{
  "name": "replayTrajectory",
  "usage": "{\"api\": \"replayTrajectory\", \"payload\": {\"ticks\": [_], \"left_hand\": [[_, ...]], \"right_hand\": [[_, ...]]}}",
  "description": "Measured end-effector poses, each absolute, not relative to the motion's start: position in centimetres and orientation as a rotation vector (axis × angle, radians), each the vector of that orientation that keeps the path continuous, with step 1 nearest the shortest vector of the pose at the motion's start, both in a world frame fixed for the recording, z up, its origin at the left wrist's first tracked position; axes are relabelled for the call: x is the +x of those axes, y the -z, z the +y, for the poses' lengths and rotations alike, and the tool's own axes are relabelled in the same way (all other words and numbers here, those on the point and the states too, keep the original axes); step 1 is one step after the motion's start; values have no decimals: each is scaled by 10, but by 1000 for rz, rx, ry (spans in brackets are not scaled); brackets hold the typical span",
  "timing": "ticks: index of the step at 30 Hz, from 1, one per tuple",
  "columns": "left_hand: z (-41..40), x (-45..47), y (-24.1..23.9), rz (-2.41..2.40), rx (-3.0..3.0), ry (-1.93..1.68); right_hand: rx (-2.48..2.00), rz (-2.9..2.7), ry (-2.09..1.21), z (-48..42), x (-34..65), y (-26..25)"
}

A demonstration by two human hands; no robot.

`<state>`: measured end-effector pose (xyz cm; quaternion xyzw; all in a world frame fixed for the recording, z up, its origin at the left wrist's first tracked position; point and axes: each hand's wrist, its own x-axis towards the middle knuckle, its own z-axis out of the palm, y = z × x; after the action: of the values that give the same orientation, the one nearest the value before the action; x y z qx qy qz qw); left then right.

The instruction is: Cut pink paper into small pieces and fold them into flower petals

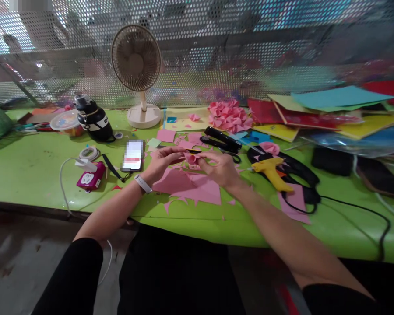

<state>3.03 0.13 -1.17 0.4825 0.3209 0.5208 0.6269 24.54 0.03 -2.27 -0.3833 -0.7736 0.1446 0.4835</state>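
Observation:
Over the green table, my left hand [164, 162] and my right hand [220, 167] meet at a small pink paper flower [192, 159]. The fingers of my right hand pinch its right side. My left hand's fingers are closed at its left, by a thin dark stick-like piece [192, 151] at the flower's upper edge; which fingers hold that piece I cannot tell. Beneath the hands lies a cut pink paper sheet [197, 188] with jagged scraps around it. Just behind is a black stapler [221, 139]. Many finished pink paper flowers [230, 115] are heaped at the back.
A yellow glue gun [271, 173] rests on the right, its black cord trailing. Left are a phone [133, 155], a purple plug adapter [91, 176], a tape roll [89, 153] and a black bottle [93, 118]. A fan [143, 116] and coloured paper stacks [341, 98] stand behind.

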Motion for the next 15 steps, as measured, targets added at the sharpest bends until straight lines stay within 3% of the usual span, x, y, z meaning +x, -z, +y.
{"api": "replayTrajectory", "payload": {"ticks": [15], "left_hand": [[2,29,12,787,1167,-1178]], "right_hand": [[-929,-1934,-251,2,244,23]]}}
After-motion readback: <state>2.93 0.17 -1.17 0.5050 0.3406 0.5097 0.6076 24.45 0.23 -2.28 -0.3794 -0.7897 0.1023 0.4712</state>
